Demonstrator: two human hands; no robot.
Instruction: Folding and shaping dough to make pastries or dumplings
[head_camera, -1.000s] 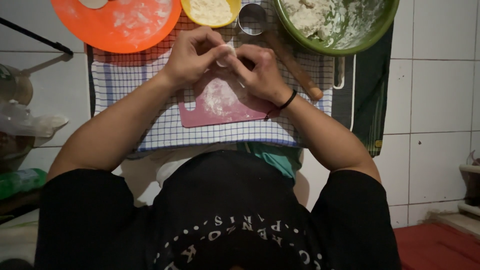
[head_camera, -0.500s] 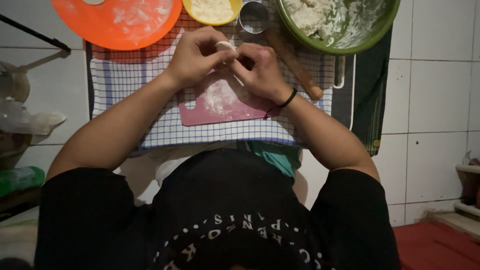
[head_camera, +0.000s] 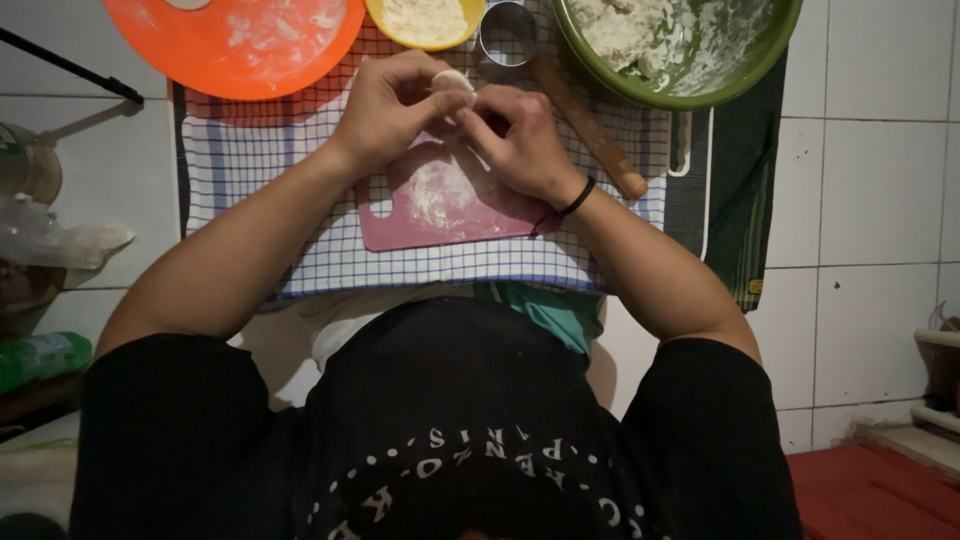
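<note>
On the far left, an orange plate (head_camera: 240, 45) dusted with flour is sitting partly on the checked cloth (head_camera: 250, 165). Just right of it, the left hand (head_camera: 390, 105) is curling around a small pale piece of dough (head_camera: 452, 82), its fingertips pinching the left edge. A yellow bowl (head_camera: 425, 22) of flour and a round metal cutter (head_camera: 505, 32) are lying just beyond the hands. Below them, a floured pink cutting board (head_camera: 445, 205) is resting on the cloth, bare apart from the flour.

The right hand (head_camera: 520, 135), a dark band on its wrist, is closing on the dough from the other side, so both hands are meeting together, clamped on the same piece and holding it just above the far edge of the board. The work appears to be at the shaping or sealing stage; whether a filling is inside cannot be told, since the fingers are hiding most of the piece.

Further right, a wooden rolling pin (head_camera: 590, 125) is lying aslant beside the right hand, and a green bowl (head_camera: 680, 50) of dough is standing at the far right.

Finishing the piece likely calls for small, even pinches along the edge, without tearing the soft dough.
</note>
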